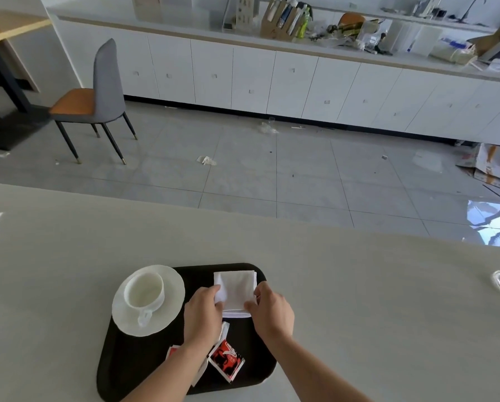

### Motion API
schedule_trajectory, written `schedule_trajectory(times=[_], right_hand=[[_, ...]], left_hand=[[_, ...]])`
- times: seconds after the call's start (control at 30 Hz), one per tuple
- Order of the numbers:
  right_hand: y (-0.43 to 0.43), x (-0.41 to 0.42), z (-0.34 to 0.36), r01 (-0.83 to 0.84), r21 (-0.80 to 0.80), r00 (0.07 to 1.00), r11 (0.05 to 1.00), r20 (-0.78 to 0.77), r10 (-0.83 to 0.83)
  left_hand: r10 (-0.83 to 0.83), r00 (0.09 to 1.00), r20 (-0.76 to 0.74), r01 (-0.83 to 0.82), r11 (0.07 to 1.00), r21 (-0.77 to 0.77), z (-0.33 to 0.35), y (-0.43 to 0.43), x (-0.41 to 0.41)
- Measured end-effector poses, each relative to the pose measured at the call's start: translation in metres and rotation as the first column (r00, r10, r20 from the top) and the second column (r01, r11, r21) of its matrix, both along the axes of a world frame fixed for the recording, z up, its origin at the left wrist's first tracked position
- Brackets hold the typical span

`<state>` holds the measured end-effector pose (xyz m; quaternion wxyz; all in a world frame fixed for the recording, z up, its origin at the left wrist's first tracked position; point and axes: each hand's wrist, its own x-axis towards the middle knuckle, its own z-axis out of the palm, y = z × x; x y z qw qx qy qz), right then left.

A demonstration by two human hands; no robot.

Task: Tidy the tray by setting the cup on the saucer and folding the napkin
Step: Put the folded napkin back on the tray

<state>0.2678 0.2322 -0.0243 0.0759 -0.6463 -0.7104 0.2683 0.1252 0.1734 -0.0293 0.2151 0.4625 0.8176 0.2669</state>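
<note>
Sachets (227, 359): red, glossy, flat; tray's 6 o'clock
Tray (121, 358): black, smooth, rounded rectangle on pale matte table (359, 285)
Left hand (203, 313): fingers curled, pinching napkin (237, 287) at left edge
Right hand (273, 313): thumb and fingers pinching right edge
Napkin: white, soft, folded square; tray's 1 o'clock
Cup (144, 290): white, glazed, upright on round saucer (174, 285); tray's 10 o'clock
Chair (103, 91): grey shell, orange seat; far 11 o'clock

Office pantry: white cabinets (251, 79), cluttered counter (359, 50), sink tap (472, 7).

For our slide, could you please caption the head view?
Left hand and right hand pinch the folded napkin; cup rests on saucer.
</note>
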Motion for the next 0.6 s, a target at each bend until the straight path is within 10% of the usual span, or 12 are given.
schedule_trajectory(times=[0.6], right_hand=[[0.013,0.02,-0.022,-0.47,0.086,0.863,0.879,0.257,0.436]], left_hand=[[-0.415,0.839,-0.352,0.428,0.903,-0.044,-0.022,-0.005,-0.021]])
